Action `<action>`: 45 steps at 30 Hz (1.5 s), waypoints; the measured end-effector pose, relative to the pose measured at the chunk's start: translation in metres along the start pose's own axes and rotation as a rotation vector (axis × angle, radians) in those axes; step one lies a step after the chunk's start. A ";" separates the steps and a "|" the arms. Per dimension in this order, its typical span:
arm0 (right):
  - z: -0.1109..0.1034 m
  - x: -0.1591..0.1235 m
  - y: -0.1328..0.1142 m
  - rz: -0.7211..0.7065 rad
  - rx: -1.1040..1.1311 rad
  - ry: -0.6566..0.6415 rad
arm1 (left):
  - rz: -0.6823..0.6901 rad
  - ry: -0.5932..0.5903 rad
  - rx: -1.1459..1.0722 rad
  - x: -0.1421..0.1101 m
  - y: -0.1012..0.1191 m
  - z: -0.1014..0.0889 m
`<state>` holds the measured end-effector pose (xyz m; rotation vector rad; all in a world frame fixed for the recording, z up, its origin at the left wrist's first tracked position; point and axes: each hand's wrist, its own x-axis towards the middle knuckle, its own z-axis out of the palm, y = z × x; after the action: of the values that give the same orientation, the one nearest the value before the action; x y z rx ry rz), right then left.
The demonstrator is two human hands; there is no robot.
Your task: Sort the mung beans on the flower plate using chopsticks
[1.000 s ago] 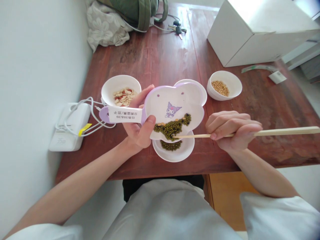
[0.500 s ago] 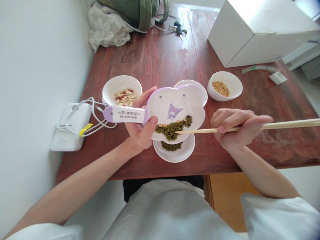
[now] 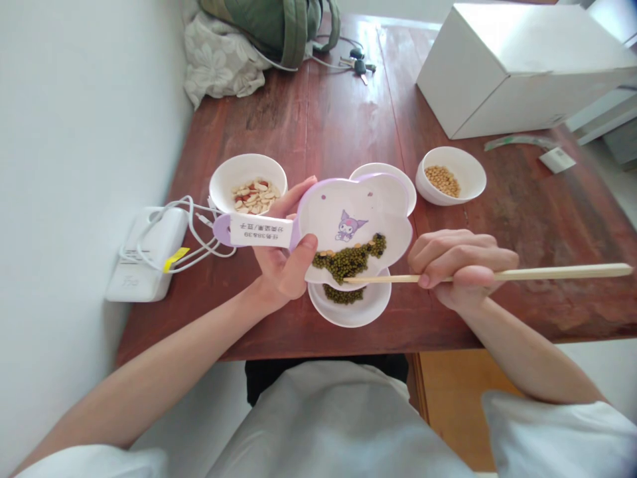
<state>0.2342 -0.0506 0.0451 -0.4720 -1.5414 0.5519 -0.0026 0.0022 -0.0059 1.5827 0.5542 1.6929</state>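
My left hand (image 3: 286, 262) grips a purple-and-white handled bowl (image 3: 318, 212) where its labelled handle meets the body. The bowl is held over the table, with green mung beans (image 3: 351, 262) and a few paler and darker pieces gathered along its near side. In my right hand (image 3: 460, 265) are wooden chopsticks (image 3: 557, 273), their tips at the beans by the near rim. Partly hidden below the held bowl, a white bowl (image 3: 371, 309) contains more mung beans (image 3: 343, 294). Another white bowl (image 3: 385, 169) shows only its far rim behind the held one.
At left, a white bowl (image 3: 221, 176) holds sliced nuts, beside a white power bank (image 3: 144, 265) with a coiled cable. A bowl of soybeans (image 3: 472, 176) stands at right. Farther back are a white box (image 3: 497, 86), keys (image 3: 359, 65) and a green bag (image 3: 269, 30).
The chopstick tips have shifted slightly left and nearer to me, toward the rim. My right hand has turned, with its thumb now folded lower. My left hand still holds the bowl.
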 end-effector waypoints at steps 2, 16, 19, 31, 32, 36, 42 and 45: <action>-0.002 0.000 0.001 0.019 -0.044 0.016 | -0.024 0.008 -0.007 -0.002 -0.001 -0.001; -0.002 0.001 0.001 -0.019 -0.045 -0.034 | -0.056 0.025 0.089 -0.002 -0.008 -0.002; -0.001 0.000 0.003 -0.022 -0.025 -0.051 | -0.078 0.026 0.061 -0.006 -0.011 -0.005; -0.010 0.007 0.012 -0.321 -0.383 -0.142 | 0.007 0.043 0.029 0.006 -0.001 0.006; -0.010 0.008 0.012 -0.338 -0.411 -0.149 | 0.010 0.049 0.031 0.006 -0.001 0.006; -0.011 0.009 0.015 -0.434 -0.458 -0.173 | 0.008 0.052 0.043 0.002 -0.002 0.003; -0.013 0.001 0.014 -0.509 -0.510 -0.264 | -0.025 0.034 0.023 -0.002 -0.002 0.001; -0.008 -0.002 0.013 -0.552 -0.510 -0.274 | -0.052 0.057 0.053 -0.004 -0.003 0.000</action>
<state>0.2414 -0.0410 0.0362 -0.3343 -1.9852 -0.2238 -0.0016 0.0017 -0.0107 1.5479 0.6677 1.7014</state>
